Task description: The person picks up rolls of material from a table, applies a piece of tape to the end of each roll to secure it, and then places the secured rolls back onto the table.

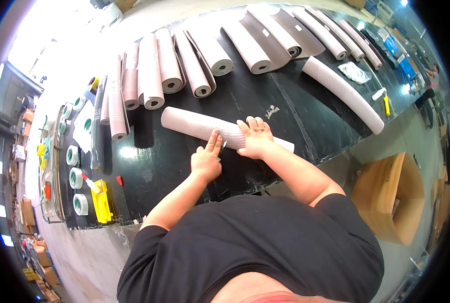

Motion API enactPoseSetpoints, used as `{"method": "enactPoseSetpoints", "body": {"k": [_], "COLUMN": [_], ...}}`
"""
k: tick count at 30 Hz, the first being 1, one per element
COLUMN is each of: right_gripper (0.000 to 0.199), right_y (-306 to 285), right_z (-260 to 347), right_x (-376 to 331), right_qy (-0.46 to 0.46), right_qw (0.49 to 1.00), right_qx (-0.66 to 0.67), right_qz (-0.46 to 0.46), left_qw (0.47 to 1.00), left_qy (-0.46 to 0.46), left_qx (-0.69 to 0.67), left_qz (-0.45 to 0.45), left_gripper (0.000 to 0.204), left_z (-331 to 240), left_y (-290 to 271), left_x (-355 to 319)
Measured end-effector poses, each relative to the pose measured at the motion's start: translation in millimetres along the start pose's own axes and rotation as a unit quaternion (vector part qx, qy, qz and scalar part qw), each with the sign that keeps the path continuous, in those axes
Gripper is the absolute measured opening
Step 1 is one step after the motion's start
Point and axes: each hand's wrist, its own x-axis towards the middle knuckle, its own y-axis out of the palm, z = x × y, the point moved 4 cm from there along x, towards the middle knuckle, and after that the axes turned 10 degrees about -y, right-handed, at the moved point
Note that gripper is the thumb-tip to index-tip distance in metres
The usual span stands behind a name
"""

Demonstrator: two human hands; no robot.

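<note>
A pale pink rolled mat [194, 123] with a ribbed middle lies slantwise on the black table, directly ahead of me. My left hand [206, 160] presses two outstretched fingers against its near side, the other fingers curled under. A small shiny bit [225, 144] shows beside those fingertips, too small to name. On the right part of the same roll rests my right hand [256, 140], fingers spread over the top. Both hands touch the mat without gripping it. Its white right end [285, 145] sticks out past my right hand.
Several rolled mats [172, 65] line the far side of the black table [265, 96]. A ribbed roll [343, 93] lies at right. Tape rolls [75, 178] and a yellow tape dispenser [101, 202] sit left. A cardboard box [386, 197] stands beyond the table's near right edge.
</note>
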Motion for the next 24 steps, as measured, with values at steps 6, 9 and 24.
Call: {"method": "enactPoseSetpoints", "body": {"k": [6, 9, 24], "right_gripper": [0.079, 0.087, 0.118], "right_y": [11, -5, 5], "right_z": [-18, -39, -31], "right_x": [29, 29, 4], "right_qy": [0.027, 0.030, 0.088], "right_qw": [0.992, 0.998, 0.986], "right_qx": [-0.073, 0.046, 0.142], "right_qz": [-0.096, -0.013, 0.015], "left_qw": [0.995, 0.995, 0.985], "left_qy": [-0.006, 0.007, 0.085], "left_qx": [-0.101, -0.085, -0.119], "left_qz": [-0.025, -0.043, -0.091], "left_gripper": [0.073, 0.078, 0.076], "left_z": [-25, -21, -22], "left_y": [-35, -32, -15], "left_x": [63, 36, 15]}}
